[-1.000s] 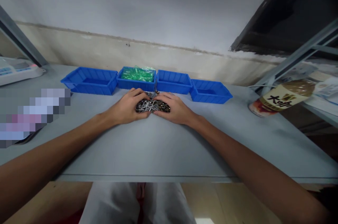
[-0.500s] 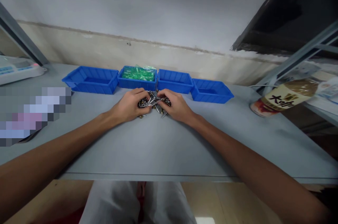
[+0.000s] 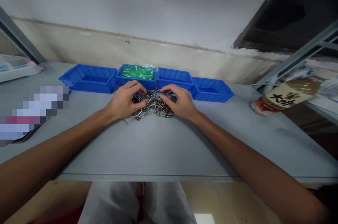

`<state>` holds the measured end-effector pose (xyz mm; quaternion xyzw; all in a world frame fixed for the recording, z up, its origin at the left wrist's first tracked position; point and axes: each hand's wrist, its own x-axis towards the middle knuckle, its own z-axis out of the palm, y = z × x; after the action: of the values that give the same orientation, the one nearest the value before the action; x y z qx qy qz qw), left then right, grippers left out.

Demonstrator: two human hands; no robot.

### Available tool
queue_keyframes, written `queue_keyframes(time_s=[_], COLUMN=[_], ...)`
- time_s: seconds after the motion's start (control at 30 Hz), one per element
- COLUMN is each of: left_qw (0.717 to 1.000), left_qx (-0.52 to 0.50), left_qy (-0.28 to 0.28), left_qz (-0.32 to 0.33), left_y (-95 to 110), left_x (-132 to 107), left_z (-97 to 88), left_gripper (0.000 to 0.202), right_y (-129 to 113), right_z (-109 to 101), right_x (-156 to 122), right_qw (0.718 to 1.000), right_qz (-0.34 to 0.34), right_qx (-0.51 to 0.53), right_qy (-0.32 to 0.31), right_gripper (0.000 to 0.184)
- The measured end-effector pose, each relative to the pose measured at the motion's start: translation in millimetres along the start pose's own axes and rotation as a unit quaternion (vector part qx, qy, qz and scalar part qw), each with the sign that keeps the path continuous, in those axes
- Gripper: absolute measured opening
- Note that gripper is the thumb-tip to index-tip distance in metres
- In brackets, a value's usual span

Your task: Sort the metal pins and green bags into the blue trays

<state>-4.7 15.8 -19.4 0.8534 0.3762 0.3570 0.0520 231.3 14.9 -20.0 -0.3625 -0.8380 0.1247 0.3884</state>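
A loose pile of metal screws (image 3: 156,106), thin silvery shanks mixed with brass-coloured bits, lies on the grey table in front of me. My left hand (image 3: 126,99) curves around the pile's left side, thumb and fingers apart and touching the screws. On the other side my right hand (image 3: 180,100) is cupped the same way, its thumb over the pile and its fingers spread from it. Neither hand is closed around a screw that I can see. Some screws are hidden beneath the fingers.
Behind the pile stand a blue bin (image 3: 91,76) at left, another holding green plastic bags (image 3: 138,72), and two more bins (image 3: 175,76) to the right. A bottle (image 3: 286,95) leans at right. A blurred-out item (image 3: 34,111) and a white device (image 3: 18,68) are at left.
My hands have moved slightly apart. The screws, bunched between them before, now lie spread wider and flatter, with several strays toward the front left.
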Motion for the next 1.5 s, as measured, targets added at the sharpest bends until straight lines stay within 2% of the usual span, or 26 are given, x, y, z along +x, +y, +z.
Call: queue_keyframes(time_s=[0.07,0.2,0.33,0.6,0.83,1.0,1.3,1.5], left_qw=[1.0,0.993,0.985,0.989,0.995,0.995,0.998,0.998], left_qx=[0.014,0.04,0.071,0.075,0.053,0.065,0.058,0.051], left_qy=[-0.021,-0.109,-0.153,-0.128,-0.065,-0.051,-0.016,-0.004], left_qz=[0.008,0.022,0.023,0.007,0.045,0.048,0.03,0.035], left_y=[-0.1,2.3,8.7,9.2,5.6,6.0,6.1,8.5], left_x=[-1.4,-5.7,-7.6,-3.5,-0.8,-0.7,-0.4,0.4], left_z=[-4.1,-8.7,-5.9,7.1,11.1,12.1,9.1,5.9], left_gripper=[0.027,0.049,0.055,0.03,0.023,0.019,0.018,0.019], right_y=[-0.7,-1.6,-0.3,-1.8,-2.9,0.6,3.5,6.9], right_z=[-2.8,-4.5,-1.3,5.3,8.9,10.7,9.2,11.7], right_x=[-2.4,-6.9,-8.5,-6.9,-1.6,-0.8,-0.7,-2.0], right_qw=[0.999,0.988,0.981,0.988,0.993,0.996,0.999,0.998], right_qz=[-0.022,-0.046,-0.047,-0.055,-0.059,-0.058,-0.044,0.003], right_qx=[-0.018,-0.057,-0.081,-0.06,-0.044,-0.038,-0.014,0.009], right_qy=[-0.042,-0.139,-0.172,-0.133,-0.089,-0.057,0.004,0.063], right_gripper=[0.026,0.056,0.071,0.046,0.026,0.012,0.013,0.012])
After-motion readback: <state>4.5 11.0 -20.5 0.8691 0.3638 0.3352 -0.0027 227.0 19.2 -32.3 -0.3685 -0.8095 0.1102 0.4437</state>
